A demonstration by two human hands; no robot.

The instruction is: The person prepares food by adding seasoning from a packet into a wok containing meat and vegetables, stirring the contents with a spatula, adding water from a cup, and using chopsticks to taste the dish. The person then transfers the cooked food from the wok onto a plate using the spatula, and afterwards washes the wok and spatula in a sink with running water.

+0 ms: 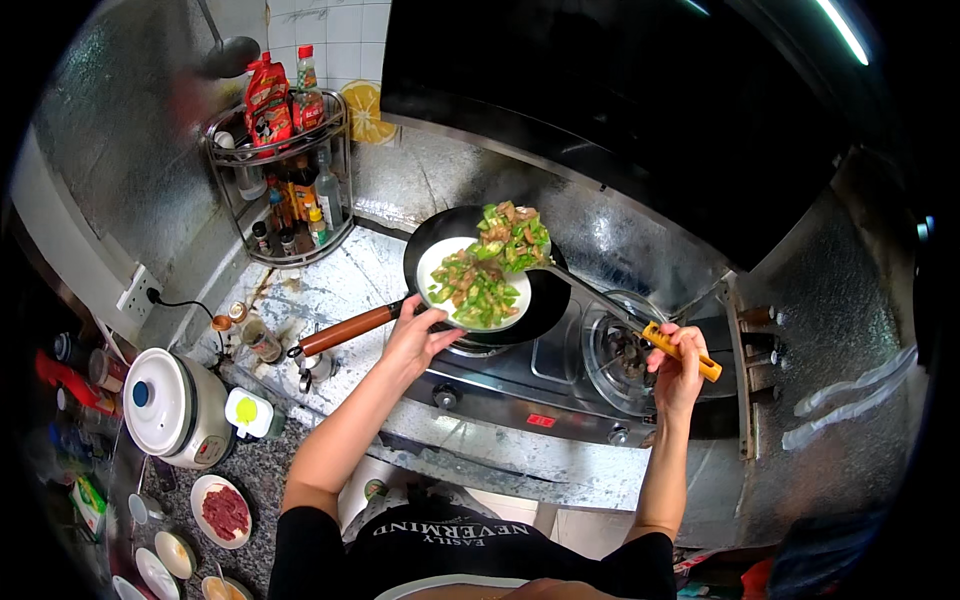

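Note:
My left hand point(410, 342) grips the rim of a white plate point(432, 255), held over a black wok point(425, 228) on the stove. Chopped green peppers with brown meat pieces point(478, 305) lie on the plate. In my right hand point(680, 365) is the yellow handle of a metal spatula point(610, 302). Its head, hidden under a heap of the same green pepper and meat point(515, 235), is at the plate's upper right edge. The wok's brown wooden handle point(350, 330) points left, beneath my left hand.
A gas stove point(540, 400) has a second burner point(625, 350) at right. Left stands a wire rack point(280, 155) of bottles, with seasoning jars point(262, 342) below it. A white rice cooker point(160, 405) and a plate of raw red meat point(225, 512) sit on the left counter.

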